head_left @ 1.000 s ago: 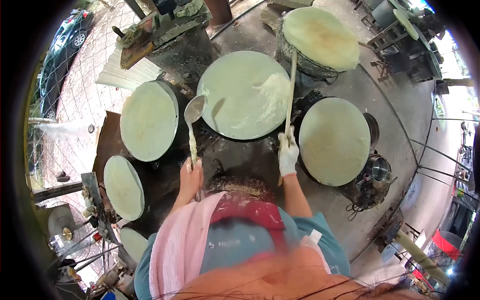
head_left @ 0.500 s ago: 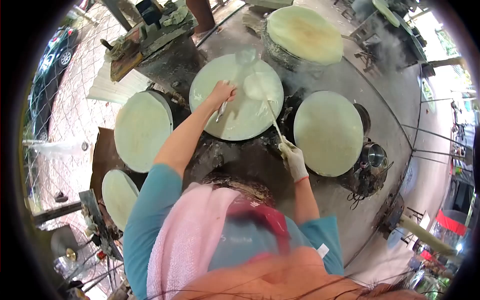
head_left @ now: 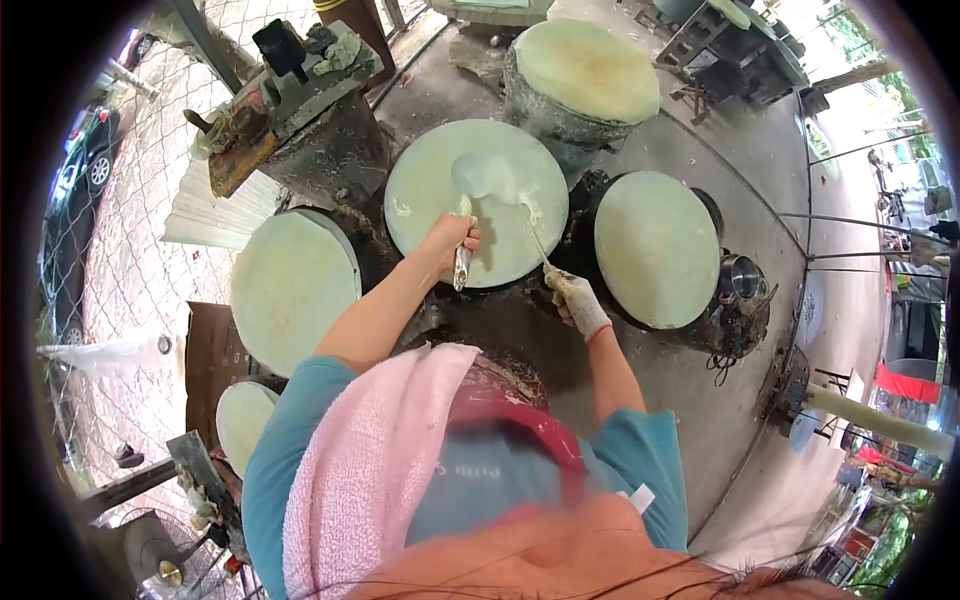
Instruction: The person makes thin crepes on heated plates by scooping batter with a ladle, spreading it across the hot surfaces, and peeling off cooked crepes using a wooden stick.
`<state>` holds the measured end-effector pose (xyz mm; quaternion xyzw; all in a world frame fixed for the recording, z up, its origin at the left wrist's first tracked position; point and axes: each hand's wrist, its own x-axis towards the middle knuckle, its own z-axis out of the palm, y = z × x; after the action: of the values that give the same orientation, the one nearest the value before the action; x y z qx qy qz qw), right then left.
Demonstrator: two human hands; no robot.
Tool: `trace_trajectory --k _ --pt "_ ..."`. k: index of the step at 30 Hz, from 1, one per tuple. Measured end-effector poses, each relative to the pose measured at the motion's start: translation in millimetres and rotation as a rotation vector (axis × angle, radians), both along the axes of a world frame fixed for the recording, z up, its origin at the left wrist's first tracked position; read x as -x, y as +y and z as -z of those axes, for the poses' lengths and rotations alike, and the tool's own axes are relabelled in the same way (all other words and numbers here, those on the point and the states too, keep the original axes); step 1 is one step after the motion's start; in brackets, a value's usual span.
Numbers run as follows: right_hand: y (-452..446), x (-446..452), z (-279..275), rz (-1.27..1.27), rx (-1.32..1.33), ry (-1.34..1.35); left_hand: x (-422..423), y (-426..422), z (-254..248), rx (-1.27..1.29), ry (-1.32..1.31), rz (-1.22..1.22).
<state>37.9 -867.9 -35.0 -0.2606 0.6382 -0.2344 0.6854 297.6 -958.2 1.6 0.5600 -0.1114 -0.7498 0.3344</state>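
Before me lies a wide round griddle plate [head_left: 420, 160] coated with pale, wet batter. My bare left hand [head_left: 450, 242] is closed round the pale, batter-smeared handle of a ladle over the griddle's near left part. The ladle's rounded head [head_left: 482, 175] appears beyond the fist, low over the griddle, though its exact join to the handle is hidden. My gloved right hand [head_left: 575, 298], at the griddle's near right edge, grips a thin stick [head_left: 538, 240]. Its far end is caked with white batter and reaches over the griddle; the tip's shape is unclear.
More pale round plates stand around: one on the right [head_left: 657, 250], one at the back [head_left: 588, 70], one on the left [head_left: 295, 292] and a smaller one [head_left: 246, 425]. A metal pot [head_left: 740, 277] sits at right. A cluttered stand [head_left: 315, 120] is at back left.
My left hand has come down and nearer with the ladle, whose head moved toward me. My right hand has shifted slightly left with the stick. Steam has thinned and the view has turned a little.
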Motion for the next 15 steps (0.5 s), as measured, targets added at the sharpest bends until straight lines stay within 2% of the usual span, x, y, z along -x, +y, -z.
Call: trace_trajectory --k 1,4,5,8,10,11,12,14,15 --pt "6 -1 -9 -0.050 -0.039 -0.033 -1 3 0 -0.043 0.055 -0.018" --pt "29 22 31 0.100 0.248 0.001 2 12 10 -0.059 0.097 -0.080" --pt "36 22 59 0.281 0.350 -0.102 5 16 12 -0.069 0.118 -0.101" --pt "57 -15 56 0.175 0.132 -0.029 25 20 15 -0.104 0.194 -0.210" --pt "56 -45 31 0.071 -0.021 -0.169 43 20 17 -0.150 0.274 -0.324" --pt "55 -52 52 0.014 0.083 -0.112 48 19 24 -0.130 0.324 -0.339" --pt "52 -51 51 0.001 0.070 -0.159 46 19 27 -0.100 0.441 -0.378" --pt "34 -25 2 -0.001 -0.091 -0.252 23 27 33 -0.034 0.680 -0.462" --pt "25 -8 -1 -0.016 -0.014 -0.151 -7 41 30 0.192 0.723 -0.283"
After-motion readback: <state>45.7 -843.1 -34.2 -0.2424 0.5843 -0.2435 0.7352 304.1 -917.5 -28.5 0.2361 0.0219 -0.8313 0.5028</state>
